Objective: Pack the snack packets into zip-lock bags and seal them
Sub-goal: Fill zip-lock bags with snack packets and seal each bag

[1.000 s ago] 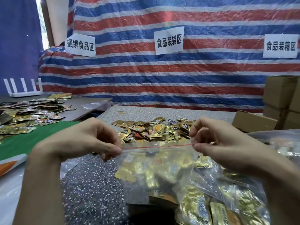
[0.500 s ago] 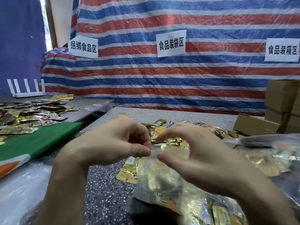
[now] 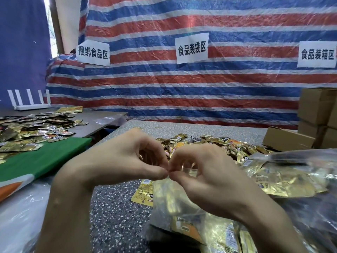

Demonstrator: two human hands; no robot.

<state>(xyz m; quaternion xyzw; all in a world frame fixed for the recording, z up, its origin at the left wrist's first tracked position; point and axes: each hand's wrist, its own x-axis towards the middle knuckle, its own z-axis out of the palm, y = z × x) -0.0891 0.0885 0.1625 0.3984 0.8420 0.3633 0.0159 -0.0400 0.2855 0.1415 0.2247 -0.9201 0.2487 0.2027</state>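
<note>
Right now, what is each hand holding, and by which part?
The left hand and right hand both pinch the zip-lock bag at its top zip edge, grips side by side.

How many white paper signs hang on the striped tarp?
3: the left sign near the left end of the tarp, the middle sign straight ahead, the right sign cut by the frame edge. Others may be hidden.

Back wall: red, white and blue striped tarp [image 3: 182,84], three white paper signs [image 3: 191,47] with Chinese print fixed on it. Left: dark blue sheet [image 3: 21,52], narrow strip of daylight [image 3: 48,19] beside it. Speckled grey table [image 3: 116,207] in front; plain grey table [image 3: 102,116] to its left, white router [image 3: 31,105] at the far edge. Cardboard boxes [image 3: 317,106] stacked right.
</note>
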